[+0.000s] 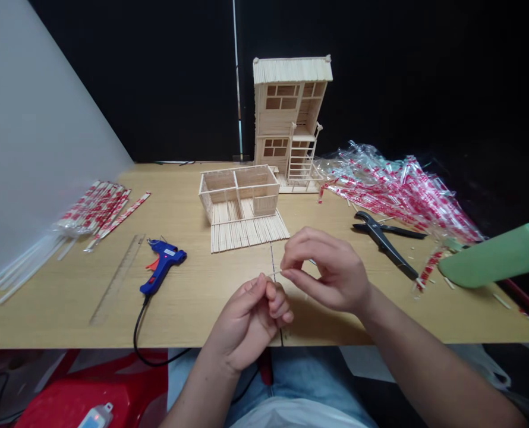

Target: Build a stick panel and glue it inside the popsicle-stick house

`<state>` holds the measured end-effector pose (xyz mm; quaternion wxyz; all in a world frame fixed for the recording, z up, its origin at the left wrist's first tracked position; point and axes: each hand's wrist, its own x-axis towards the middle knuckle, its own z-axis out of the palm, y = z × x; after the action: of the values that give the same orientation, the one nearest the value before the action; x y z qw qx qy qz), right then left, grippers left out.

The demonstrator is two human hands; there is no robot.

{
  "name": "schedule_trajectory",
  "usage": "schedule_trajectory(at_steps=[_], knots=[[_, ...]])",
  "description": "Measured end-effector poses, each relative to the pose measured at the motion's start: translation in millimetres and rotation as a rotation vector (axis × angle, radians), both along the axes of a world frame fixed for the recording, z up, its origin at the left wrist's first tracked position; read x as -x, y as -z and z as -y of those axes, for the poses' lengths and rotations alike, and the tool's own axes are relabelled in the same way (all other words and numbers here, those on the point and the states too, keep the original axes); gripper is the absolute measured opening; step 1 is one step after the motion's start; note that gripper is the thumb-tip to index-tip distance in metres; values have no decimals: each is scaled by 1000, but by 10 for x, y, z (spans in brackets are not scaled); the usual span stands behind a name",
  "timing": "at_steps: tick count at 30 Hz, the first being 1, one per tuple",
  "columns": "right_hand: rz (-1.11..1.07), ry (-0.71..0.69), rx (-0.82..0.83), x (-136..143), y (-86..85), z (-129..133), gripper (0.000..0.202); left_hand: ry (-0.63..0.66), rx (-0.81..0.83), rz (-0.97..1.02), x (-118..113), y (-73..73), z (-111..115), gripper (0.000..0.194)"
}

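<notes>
Stick (275,273), one: short, thin, pale; pinched at both ends, nearly level, aligned 9-to-3 o'clock; located 6 o'clock of view centre.

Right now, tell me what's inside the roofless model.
Inside the model, a divider and stick floor show. The right front panel covers part of the inside, so I can't see what's there.

At top centre, the model house (277,113) is matt pale wood, ribbed with sticks. Left of centre, the glue gun (163,264) is blue plastic. Upper right, the wrappers (393,184) are glossy clear-and-red plastic. The table (336,330) looks smooth, wood-grained.
</notes>
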<state>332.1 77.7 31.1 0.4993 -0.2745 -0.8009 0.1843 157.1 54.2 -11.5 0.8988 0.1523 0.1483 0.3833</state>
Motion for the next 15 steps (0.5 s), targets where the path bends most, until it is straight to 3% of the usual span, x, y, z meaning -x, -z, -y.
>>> schedule_trajectory(at_steps=[5, 11, 15], knots=[[55, 131, 12, -125, 138, -413, 5, -32, 15, -72, -29, 54, -26, 29], [243, 299, 65, -264, 449, -1214, 10, -140, -258, -495, 2, 138, -149, 35], [377, 376, 115, -199, 665, -1530, 8, -176, -431, -713, 96, 162, -315, 34]])
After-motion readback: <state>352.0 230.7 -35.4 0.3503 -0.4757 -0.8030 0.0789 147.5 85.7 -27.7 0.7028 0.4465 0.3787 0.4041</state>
